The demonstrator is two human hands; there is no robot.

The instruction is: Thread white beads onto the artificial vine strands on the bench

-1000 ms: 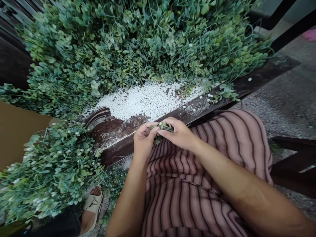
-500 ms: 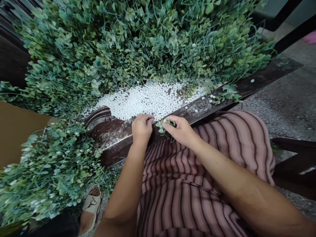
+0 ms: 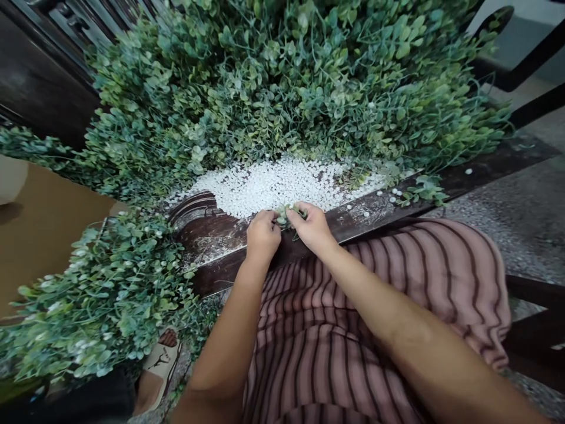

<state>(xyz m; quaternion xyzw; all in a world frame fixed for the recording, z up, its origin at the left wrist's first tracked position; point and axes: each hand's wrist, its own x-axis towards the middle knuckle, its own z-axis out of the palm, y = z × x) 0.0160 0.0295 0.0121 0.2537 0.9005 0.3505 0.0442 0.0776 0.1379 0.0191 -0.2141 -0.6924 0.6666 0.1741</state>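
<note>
A small sprig of artificial green leaves (image 3: 283,218) is between my hands, just over the front edge of the dark wooden bench (image 3: 212,235). My right hand (image 3: 314,228) pinches it between thumb and fingers. My left hand (image 3: 263,237) is closed in a pinch, its fingertips against the sprig's left side; whatever they hold is hidden. Directly beyond my hands a heap of small white beads (image 3: 269,185) is spread on the bench.
A large mass of artificial foliage (image 3: 282,88) covers the back of the bench. More leafy sprigs, some with white beads, form a pile (image 3: 115,282) at the left. A loose sprig (image 3: 426,191) lies to the right. Another person's sandalled foot (image 3: 161,359) shows lower left.
My left hand has moved from the edge of the bead heap to the sprig. The sprig and my right hand are raised slightly, closer to the left hand. The view has shifted a little.
</note>
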